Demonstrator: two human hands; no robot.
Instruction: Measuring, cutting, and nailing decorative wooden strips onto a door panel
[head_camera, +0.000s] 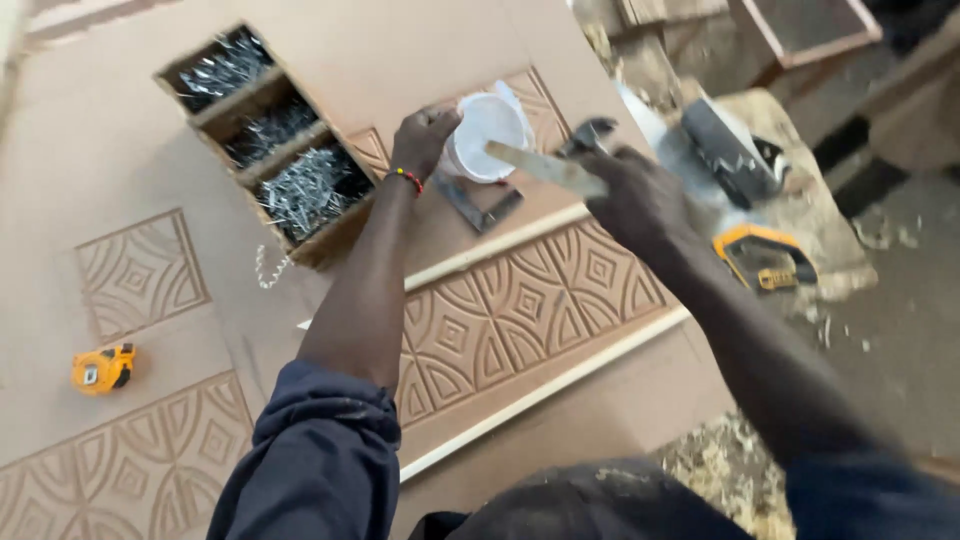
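Your left hand (425, 135) is clenched on the rim of a white plastic tub (487, 135), which sits on the carved brown door panel (520, 310) spread over the worktop. Your right hand (635, 200) has its grip closed around a flat pale stick (545, 167), its tip held just over the tub's near edge. A metal try square (478, 208) lies flat just below the tub. To the left stands a wooden box of nails (270, 150) in three compartments, and a yellow tape measure (103, 368) rests well apart, near the panel's left edge.
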